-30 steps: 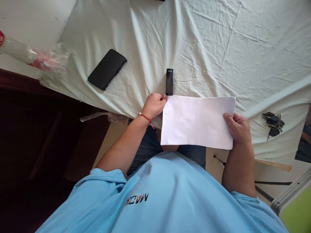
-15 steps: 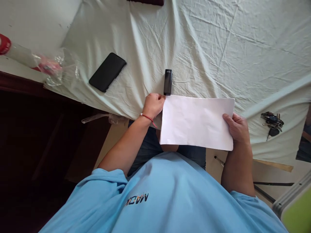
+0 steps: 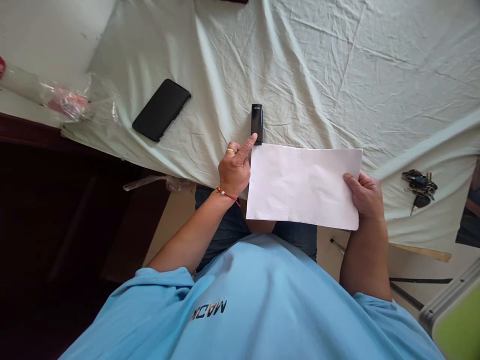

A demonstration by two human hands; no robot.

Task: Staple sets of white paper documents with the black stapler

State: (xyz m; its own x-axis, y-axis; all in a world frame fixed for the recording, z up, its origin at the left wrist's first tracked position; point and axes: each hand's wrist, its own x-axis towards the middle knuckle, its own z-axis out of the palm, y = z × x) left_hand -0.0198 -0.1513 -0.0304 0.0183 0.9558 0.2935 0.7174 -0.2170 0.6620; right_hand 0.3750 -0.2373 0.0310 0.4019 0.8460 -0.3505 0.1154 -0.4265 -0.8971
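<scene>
with twelve o'clock pointing away from the person, the white paper (image 3: 300, 185) made the centre of the dial, its far side above the cloth-covered worktop (image 3: 337, 85) and its near side out over the lap. the right hand (image 3: 368, 197) was at three o'clock, its fingers clamped on the paper's edge, thumb on top and the others mostly hidden beneath. the black stapler (image 3: 257, 119) was at eleven o'clock on the worktop, its near end just at the paper's corner. the left hand (image 3: 235, 172) was at nine to ten o'clock, one finger stretched out with its tip over the stapler's near end, the rest curled; whether those gripped anything could not be told. it wore a gold-coloured ring (image 3: 231, 150), with a red bracelet (image 3: 229, 195) at the wrist. a black phone (image 3: 161, 110) lay farther out at ten o'clock, and a bunch of keys (image 3: 420, 189) at three, beyond the right hand.
</scene>
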